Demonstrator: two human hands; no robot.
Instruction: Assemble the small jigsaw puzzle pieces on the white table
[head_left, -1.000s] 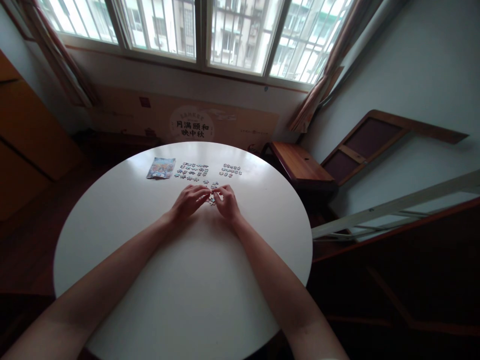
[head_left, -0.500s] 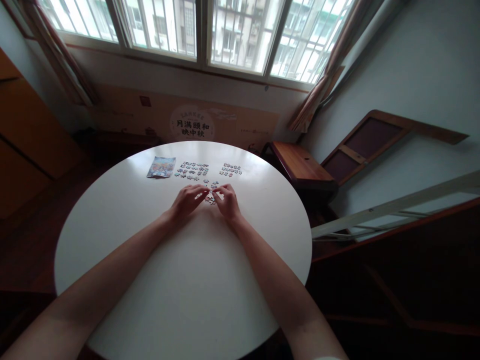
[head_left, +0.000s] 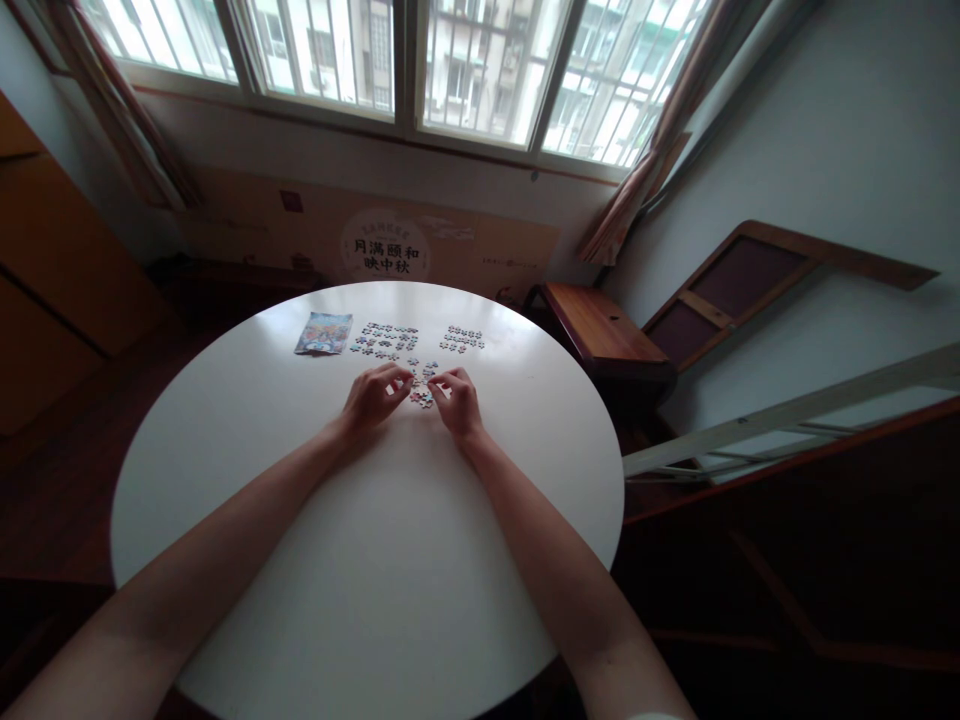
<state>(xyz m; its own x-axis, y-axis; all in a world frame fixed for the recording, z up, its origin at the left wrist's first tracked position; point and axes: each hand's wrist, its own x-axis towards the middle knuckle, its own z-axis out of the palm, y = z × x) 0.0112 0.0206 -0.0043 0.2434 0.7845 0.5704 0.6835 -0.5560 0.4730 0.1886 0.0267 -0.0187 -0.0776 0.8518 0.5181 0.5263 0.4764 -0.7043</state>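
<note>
Over the white round table, my left hand (head_left: pixel 375 392) is closed in a pinch, thumb and forefinger tips together at the left side of a small cluster of jigsaw puzzle pieces (head_left: pixel 421 399). Opposite it, my right hand (head_left: pixel 455 400) also pinches, its fingertips at the cluster's right side. Whatever lies between the fingertips of either hand is too small to make out. A narrow gap separates the two hands, with pieces showing between them. A few loose puzzle pieces (head_left: pixel 430 369) lie just beyond the fingertips.
Several rows of puzzle pieces (head_left: pixel 384 338) lie farther back, with another group of pieces (head_left: pixel 463 339) to their right. At the far left is a printed picture packet (head_left: pixel 324 334). The round table (head_left: pixel 360 580) stands near a wooden stool-like seat (head_left: pixel 600 322) on the right.
My hands have drawn slightly apart; the left fingertips moved a little left and the right ones slightly right. More of the pieces between them shows now.
</note>
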